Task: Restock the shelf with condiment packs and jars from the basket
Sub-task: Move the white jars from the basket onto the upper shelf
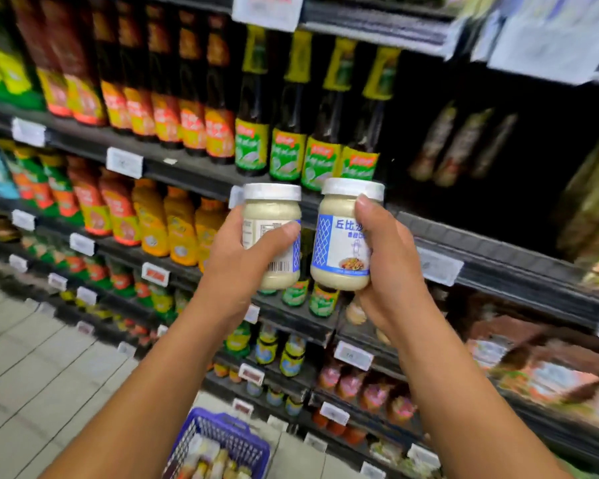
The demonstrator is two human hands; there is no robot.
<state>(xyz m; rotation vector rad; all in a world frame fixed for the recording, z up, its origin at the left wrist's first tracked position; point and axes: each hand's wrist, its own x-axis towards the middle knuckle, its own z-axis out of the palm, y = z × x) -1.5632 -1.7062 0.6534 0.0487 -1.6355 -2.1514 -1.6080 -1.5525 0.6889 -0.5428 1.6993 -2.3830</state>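
A person's left hand (237, 264) and right hand (388, 271) each hold up a white-lidded jar of creamy pale sauce before a supermarket condiment shelf (498, 267). The two jars are upright, side by side and just apart, at the level of the shelf's front edge. The left jar (272, 212) is turned to show its barcode and printed back label, with the thumb curled across its front and the fingers wrapped behind. The right jar (338, 247) faces the camera with a blue-and-white label bearing Chinese characters, and is gripped from its right side, one fingertip reaching up to the lid. Just above them stands a row of dark bottles with green labels (287, 150), with orange-labelled bottles (194, 126) further left. White price tags (124, 162) line the shelf edges. Squeeze bottles and small jars fill the lower tiers, though motion blur hides their brands. Low in the frame, between the forearms, a blue mesh basket (230, 432) sits on the pale tiled floor (49, 357), holding more packs.
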